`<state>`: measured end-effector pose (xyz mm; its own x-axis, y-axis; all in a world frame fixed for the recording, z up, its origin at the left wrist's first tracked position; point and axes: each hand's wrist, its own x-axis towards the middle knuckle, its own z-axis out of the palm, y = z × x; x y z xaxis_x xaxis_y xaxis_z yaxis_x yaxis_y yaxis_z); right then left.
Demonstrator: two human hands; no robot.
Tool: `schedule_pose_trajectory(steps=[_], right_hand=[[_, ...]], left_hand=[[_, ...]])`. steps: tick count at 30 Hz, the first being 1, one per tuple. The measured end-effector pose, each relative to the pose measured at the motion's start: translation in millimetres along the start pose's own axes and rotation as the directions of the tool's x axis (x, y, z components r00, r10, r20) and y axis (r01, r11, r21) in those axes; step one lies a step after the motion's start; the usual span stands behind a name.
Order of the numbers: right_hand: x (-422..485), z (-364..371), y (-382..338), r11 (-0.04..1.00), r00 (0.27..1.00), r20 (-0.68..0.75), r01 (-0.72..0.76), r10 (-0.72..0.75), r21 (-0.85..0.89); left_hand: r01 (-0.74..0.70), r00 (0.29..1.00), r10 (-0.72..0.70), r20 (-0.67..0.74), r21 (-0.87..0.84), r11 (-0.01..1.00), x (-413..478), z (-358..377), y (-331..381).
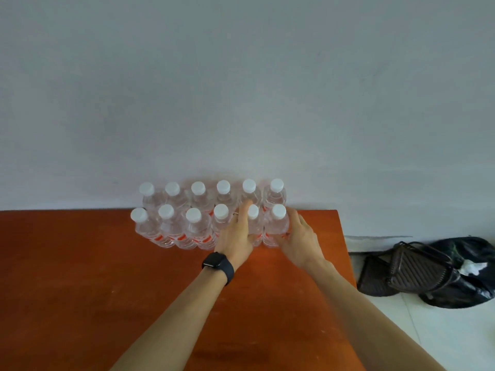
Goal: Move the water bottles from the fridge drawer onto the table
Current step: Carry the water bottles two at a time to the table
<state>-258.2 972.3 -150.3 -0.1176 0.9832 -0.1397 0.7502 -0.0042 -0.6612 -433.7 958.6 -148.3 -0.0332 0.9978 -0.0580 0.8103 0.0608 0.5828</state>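
Observation:
Several clear water bottles with white caps and red labels stand upright in two rows at the far edge of the orange-brown table (pixel 80 277), against the wall. My left hand (pixel 237 234), with a dark watch on its wrist, wraps the left side of the fifth front-row bottle (pixel 253 213). My right hand (pixel 300 238) wraps the right side of the front row's last bottle (pixel 278 218). Both of these bottles rest on the table, side by side between my hands. The fridge drawer is out of view.
A pale wall rises right behind the bottles. The table's right edge (pixel 345 245) runs close to my right arm. On the white floor beyond it lie a dark ribbed basket (pixel 417 269) and a black plastic bag (pixel 471 279).

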Motion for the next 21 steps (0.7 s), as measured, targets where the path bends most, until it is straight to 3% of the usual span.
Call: schedule_pose_trajectory(steps=[10, 15, 18, 21], right_hand=[[-35, -13, -2, 0.995, 0.993, 0.070, -0.097, 0.097, -0.005], [-105, -42, 21, 0.992, 0.992, 0.023, -0.122, 0.122, -0.026], [-171, -62, 50, 0.988, 0.987, -0.038, -0.155, 0.155, -0.005], [-255, -84, 82, 0.974, 0.966, -0.133, -0.226, 0.224, -0.005]], left_hand=[[-0.097, 0.994, 0.100, -0.032, 0.080, 0.992, -20, -9, 13], [-0.262, 0.956, 0.287, -0.063, 0.255, 0.931, -65, -18, 43], [-0.368, 0.929, 0.363, 0.071, 0.266, 0.891, -92, -1, 73], [-0.529, 0.845, 0.476, 0.245, 0.243, 0.813, -130, 37, 116]])
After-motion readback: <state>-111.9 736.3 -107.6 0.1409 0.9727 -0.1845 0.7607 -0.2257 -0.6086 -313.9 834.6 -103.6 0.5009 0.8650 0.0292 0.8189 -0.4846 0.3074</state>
